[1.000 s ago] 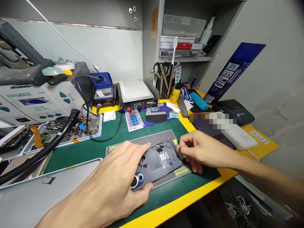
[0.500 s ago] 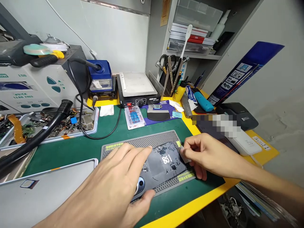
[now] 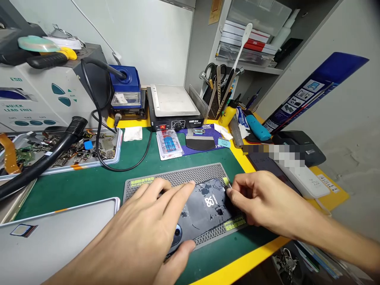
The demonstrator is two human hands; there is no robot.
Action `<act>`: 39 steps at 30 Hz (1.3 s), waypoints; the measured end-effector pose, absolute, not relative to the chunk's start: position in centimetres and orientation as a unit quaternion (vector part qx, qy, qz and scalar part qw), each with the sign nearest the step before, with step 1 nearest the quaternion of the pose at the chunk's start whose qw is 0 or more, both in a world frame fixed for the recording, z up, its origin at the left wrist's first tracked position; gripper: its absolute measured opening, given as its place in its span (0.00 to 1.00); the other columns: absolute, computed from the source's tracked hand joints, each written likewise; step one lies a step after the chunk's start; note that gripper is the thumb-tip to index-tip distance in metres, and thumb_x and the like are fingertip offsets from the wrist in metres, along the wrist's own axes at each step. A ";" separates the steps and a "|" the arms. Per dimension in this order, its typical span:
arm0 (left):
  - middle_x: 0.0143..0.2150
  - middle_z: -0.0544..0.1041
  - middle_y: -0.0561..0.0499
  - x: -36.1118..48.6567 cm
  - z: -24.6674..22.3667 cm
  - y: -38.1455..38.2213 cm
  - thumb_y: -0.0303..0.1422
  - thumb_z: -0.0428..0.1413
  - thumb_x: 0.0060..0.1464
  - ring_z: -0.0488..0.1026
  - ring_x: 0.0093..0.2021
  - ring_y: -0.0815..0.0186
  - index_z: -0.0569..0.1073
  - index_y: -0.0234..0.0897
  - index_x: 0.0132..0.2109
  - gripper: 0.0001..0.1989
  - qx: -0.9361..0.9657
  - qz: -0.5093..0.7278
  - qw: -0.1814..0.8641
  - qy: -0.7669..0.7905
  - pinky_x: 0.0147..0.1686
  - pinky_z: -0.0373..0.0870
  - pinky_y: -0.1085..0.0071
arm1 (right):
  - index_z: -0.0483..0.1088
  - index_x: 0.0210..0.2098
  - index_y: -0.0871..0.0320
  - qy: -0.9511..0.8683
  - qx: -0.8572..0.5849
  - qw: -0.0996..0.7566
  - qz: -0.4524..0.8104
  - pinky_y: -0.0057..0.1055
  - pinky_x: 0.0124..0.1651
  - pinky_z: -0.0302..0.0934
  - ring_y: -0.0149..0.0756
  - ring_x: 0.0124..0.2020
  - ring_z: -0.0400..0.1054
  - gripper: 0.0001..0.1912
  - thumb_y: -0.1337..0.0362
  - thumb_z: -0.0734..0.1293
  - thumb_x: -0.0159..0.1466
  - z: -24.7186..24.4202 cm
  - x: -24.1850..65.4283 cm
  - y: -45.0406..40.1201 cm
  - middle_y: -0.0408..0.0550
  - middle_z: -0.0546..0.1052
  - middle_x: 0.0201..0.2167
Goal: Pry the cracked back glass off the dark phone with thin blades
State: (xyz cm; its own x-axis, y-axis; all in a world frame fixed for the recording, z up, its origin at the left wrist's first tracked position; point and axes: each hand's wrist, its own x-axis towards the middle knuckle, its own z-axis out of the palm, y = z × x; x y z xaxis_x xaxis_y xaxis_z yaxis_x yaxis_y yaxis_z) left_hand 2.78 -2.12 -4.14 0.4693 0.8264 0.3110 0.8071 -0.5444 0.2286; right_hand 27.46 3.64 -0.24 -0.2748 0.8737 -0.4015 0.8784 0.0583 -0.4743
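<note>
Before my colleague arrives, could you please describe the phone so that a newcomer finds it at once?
Find the green mat on the yellow table, then the grey honeycomb pad on it. The phone lies on that pad, the left hand over one end and the right hand at the other. Its dark, patchy back with white lettering sets it apart from the pad.

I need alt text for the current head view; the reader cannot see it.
The left hand holds a scuffed dark phone, back side up, on a gray mat, while the right hand pinches a thin piece at the phone's end. Behind lie a white-topped black device and a tray of electronic parts.
</note>
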 end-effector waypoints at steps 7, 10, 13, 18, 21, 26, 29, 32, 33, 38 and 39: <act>0.46 0.79 0.43 3.2 -4.9 -2.1 0.36 0.60 0.44 0.73 0.43 0.50 0.67 0.32 0.61 0.35 0.860 0.210 -0.023 0.465 0.39 0.72 0.55 | 0.57 0.21 0.55 0.787 0.567 -0.017 -0.243 0.30 0.21 0.46 0.29 0.18 0.54 0.17 0.62 0.60 0.67 -1.2 27.7 3.3 0.39 0.65 0.17; 0.46 0.80 0.42 3.2 -4.8 -1.7 0.35 0.60 0.43 0.74 0.41 0.50 0.69 0.32 0.59 0.34 0.866 0.206 -0.024 0.454 0.36 0.71 0.56 | 0.57 0.21 0.55 0.795 0.562 -0.021 -0.229 0.30 0.22 0.48 0.29 0.19 0.54 0.18 0.61 0.59 0.68 -1.5 27.7 3.1 0.39 0.65 0.17; 0.45 0.80 0.41 3.0 -4.8 -1.6 0.36 0.59 0.43 0.74 0.39 0.49 0.71 0.32 0.57 0.31 0.870 0.201 -0.022 0.449 0.33 0.71 0.56 | 0.57 0.22 0.55 0.799 0.561 -0.024 -0.216 0.30 0.23 0.47 0.28 0.18 0.53 0.19 0.60 0.59 0.69 -1.5 27.6 3.0 0.38 0.63 0.17; 0.48 0.78 0.39 4.2 -4.1 -1.6 0.38 0.59 0.45 0.72 0.47 0.46 0.70 0.30 0.58 0.33 0.855 0.209 0.008 0.475 0.42 0.71 0.50 | 0.56 0.24 0.54 0.798 0.560 -0.012 -0.224 0.30 0.23 0.47 0.29 0.19 0.54 0.20 0.55 0.57 0.71 -1.2 27.7 2.8 0.38 0.65 0.19; 0.51 0.77 0.38 6.0 -3.3 -1.1 0.40 0.57 0.53 0.71 0.48 0.46 0.69 0.29 0.60 0.30 0.850 0.202 0.051 0.485 0.46 0.70 0.48 | 0.56 0.25 0.54 0.801 0.554 -0.008 -0.224 0.30 0.23 0.46 0.29 0.18 0.53 0.20 0.54 0.57 0.72 -0.9 27.9 2.8 0.38 0.63 0.18; 0.50 0.76 0.39 8.0 -3.1 -0.2 0.41 0.55 0.58 0.69 0.48 0.49 0.64 0.29 0.64 0.31 0.847 0.174 0.109 0.490 0.47 0.68 0.50 | 0.54 0.23 0.55 0.825 0.527 -0.004 -0.206 0.31 0.24 0.44 0.29 0.18 0.52 0.19 0.60 0.55 0.72 -1.1 28.2 2.7 0.38 0.62 0.17; 0.49 0.75 0.39 8.2 -3.7 -0.1 0.41 0.56 0.56 0.68 0.47 0.50 0.63 0.28 0.64 0.33 0.848 0.180 0.093 0.489 0.46 0.68 0.52 | 0.53 0.24 0.54 0.840 0.510 -0.027 -0.183 0.32 0.25 0.44 0.29 0.18 0.51 0.18 0.62 0.55 0.71 -1.8 28.1 2.5 0.39 0.61 0.18; 0.45 0.76 0.39 8.2 -4.0 -0.1 0.41 0.57 0.55 0.68 0.44 0.50 0.64 0.27 0.63 0.34 0.850 0.189 0.071 0.486 0.44 0.68 0.53 | 0.50 0.24 0.54 0.850 0.499 -0.043 -0.163 0.32 0.25 0.44 0.29 0.18 0.49 0.18 0.63 0.56 0.71 -2.4 28.0 2.3 0.38 0.59 0.18; 0.44 0.76 0.40 8.2 -4.0 0.0 0.41 0.58 0.54 0.68 0.43 0.51 0.65 0.26 0.63 0.33 0.851 0.191 0.064 0.485 0.43 0.68 0.53 | 0.49 0.25 0.53 0.853 0.496 -0.045 -0.157 0.32 0.24 0.44 0.29 0.18 0.49 0.17 0.63 0.56 0.71 -2.5 28.0 2.3 0.38 0.58 0.18; 0.41 0.77 0.39 8.4 -3.6 0.2 0.40 0.59 0.52 0.69 0.39 0.52 0.72 0.26 0.56 0.28 0.856 0.208 0.039 0.471 0.39 0.70 0.53 | 0.49 0.26 0.53 0.868 0.476 -0.048 -0.130 0.33 0.25 0.44 0.29 0.18 0.48 0.16 0.66 0.56 0.69 -2.7 27.8 2.5 0.37 0.57 0.19; 0.41 0.77 0.39 8.3 -3.6 0.2 0.40 0.60 0.51 0.70 0.39 0.51 0.74 0.27 0.54 0.27 0.857 0.211 0.038 0.469 0.38 0.71 0.53 | 0.49 0.26 0.53 0.870 0.474 -0.048 -0.128 0.33 0.25 0.44 0.29 0.18 0.49 0.15 0.66 0.56 0.69 -2.6 27.7 2.5 0.37 0.58 0.19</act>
State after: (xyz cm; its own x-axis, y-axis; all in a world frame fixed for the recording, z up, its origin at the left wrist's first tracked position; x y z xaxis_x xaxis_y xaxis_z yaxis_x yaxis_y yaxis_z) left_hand 8.35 0.16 -3.58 0.4709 0.8196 0.3263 0.7875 -0.5573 0.2631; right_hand 27.72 2.49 -2.65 -0.5465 0.8366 -0.0381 0.8123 0.5185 -0.2670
